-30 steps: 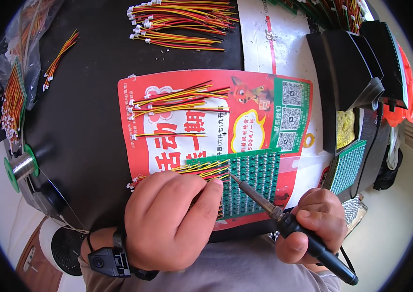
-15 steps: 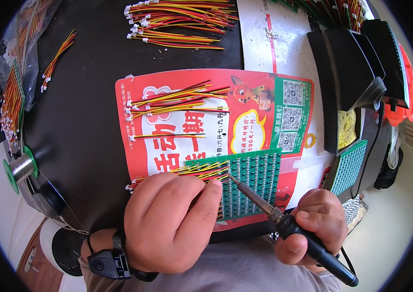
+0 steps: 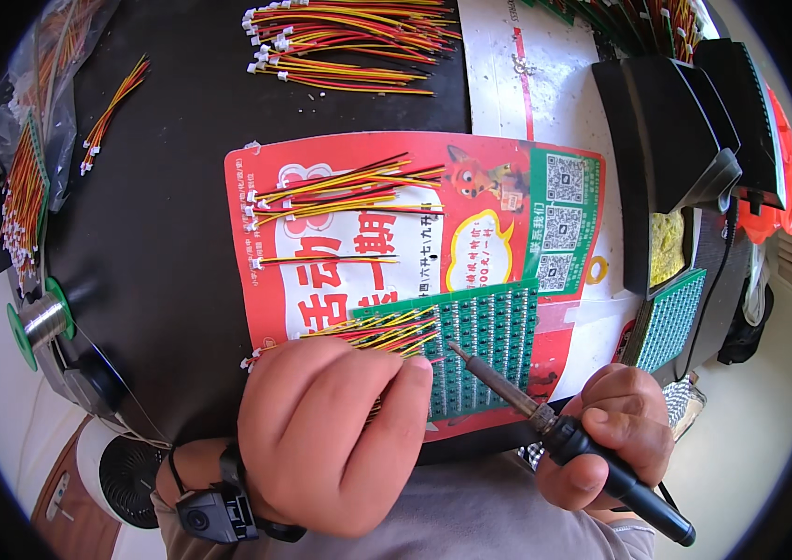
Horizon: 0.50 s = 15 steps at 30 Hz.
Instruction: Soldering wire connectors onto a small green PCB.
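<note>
Over black tabletop (image 3: 167, 271), thin red wire (image 3: 438, 360) is pinched by the left hand (image 3: 331, 429); alongside, a soldering iron's black handle (image 3: 634, 490) is gripped by the right hand (image 3: 634, 415), likely avoiding heat.

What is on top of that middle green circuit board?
Red and yellow wires lie across the left of the green circuit board, and a soldering iron reaches over it. The left hand covers the lower left, so anything there cannot be seen.

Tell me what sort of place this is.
Likely a small electronics soldering bench: the right hand holds a soldering iron, its tip at a green circuit board, and a solder spool stands at the left.
</note>
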Each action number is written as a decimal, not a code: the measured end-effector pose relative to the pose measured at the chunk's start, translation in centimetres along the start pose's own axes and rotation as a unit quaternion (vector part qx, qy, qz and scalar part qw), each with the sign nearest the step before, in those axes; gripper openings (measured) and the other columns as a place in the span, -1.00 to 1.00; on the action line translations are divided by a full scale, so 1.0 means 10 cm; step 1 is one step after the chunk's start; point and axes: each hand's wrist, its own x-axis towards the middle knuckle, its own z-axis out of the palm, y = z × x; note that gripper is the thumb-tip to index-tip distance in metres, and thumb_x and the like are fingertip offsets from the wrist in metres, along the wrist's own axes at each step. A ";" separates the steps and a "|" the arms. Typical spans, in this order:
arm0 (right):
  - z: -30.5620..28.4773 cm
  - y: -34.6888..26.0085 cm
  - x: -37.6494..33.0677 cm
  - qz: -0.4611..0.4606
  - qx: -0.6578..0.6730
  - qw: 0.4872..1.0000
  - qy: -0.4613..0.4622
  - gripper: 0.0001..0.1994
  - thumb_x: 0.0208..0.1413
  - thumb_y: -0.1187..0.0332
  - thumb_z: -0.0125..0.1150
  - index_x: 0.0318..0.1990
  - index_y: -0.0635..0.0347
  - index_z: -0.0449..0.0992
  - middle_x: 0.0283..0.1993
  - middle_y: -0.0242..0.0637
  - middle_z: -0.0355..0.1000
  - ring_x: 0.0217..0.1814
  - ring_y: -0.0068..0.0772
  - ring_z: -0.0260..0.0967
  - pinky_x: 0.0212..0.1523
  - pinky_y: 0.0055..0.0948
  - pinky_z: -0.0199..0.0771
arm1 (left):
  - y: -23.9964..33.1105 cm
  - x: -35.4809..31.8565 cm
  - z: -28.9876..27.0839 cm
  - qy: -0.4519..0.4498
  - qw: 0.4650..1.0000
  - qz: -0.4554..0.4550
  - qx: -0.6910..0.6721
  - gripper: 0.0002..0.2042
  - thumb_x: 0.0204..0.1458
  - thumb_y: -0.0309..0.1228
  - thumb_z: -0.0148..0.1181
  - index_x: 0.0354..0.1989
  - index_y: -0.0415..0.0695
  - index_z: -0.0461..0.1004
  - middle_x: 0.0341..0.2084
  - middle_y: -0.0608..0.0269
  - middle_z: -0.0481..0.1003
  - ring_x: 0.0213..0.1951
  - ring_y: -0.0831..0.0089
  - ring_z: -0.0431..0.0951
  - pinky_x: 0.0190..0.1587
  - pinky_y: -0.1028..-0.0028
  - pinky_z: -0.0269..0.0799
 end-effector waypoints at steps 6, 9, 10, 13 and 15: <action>0.03 0.02 0.01 -0.016 -0.005 1.000 0.009 -0.60 0.06 0.15 0.47 -0.33 0.31 0.41 -0.68 -0.41 0.24 -0.74 -0.49 0.18 -0.74 -0.51 0.15 | 0.03 -0.06 0.02 -0.001 1.000 0.011 0.020 -0.73 -0.25 -0.73 0.30 -0.27 -0.36 0.59 -0.49 0.11 0.46 -0.51 0.24 0.43 -0.47 0.35 0.38; 0.02 0.02 0.02 -0.014 -0.012 1.000 -0.002 -0.61 0.06 0.17 0.47 -0.33 0.31 0.41 -0.68 -0.41 0.24 -0.74 -0.48 0.19 -0.74 -0.52 0.16 | 0.03 -0.05 0.04 -0.007 1.000 0.000 0.010 -0.74 -0.24 -0.73 0.30 -0.27 -0.37 0.58 -0.50 0.11 0.46 -0.51 0.23 0.44 -0.47 0.35 0.39; 0.02 0.02 0.03 -0.013 -0.010 1.000 -0.006 -0.61 0.05 0.18 0.48 -0.33 0.32 0.41 -0.68 -0.41 0.25 -0.74 -0.48 0.20 -0.74 -0.52 0.17 | 0.03 -0.05 0.04 -0.007 1.000 -0.003 0.012 -0.74 -0.24 -0.73 0.29 -0.28 -0.38 0.58 -0.51 0.10 0.46 -0.51 0.23 0.45 -0.47 0.35 0.40; 0.01 0.01 0.05 -0.012 -0.004 1.000 -0.019 -0.61 0.03 0.21 0.50 -0.32 0.32 0.41 -0.68 -0.41 0.26 -0.74 -0.47 0.21 -0.73 -0.52 0.19 | 0.03 -0.06 0.03 -0.004 1.000 -0.004 0.018 -0.74 -0.24 -0.74 0.28 -0.28 -0.39 0.58 -0.51 0.09 0.46 -0.52 0.21 0.46 -0.48 0.34 0.41; 0.00 0.01 0.06 -0.012 0.000 1.000 -0.029 -0.61 0.02 0.22 0.51 -0.31 0.33 0.41 -0.67 -0.40 0.27 -0.73 -0.47 0.22 -0.72 -0.51 0.20 | 0.02 -0.06 0.04 -0.002 1.000 0.001 0.019 -0.74 -0.24 -0.74 0.28 -0.28 -0.40 0.57 -0.51 0.08 0.46 -0.53 0.21 0.46 -0.48 0.34 0.41</action>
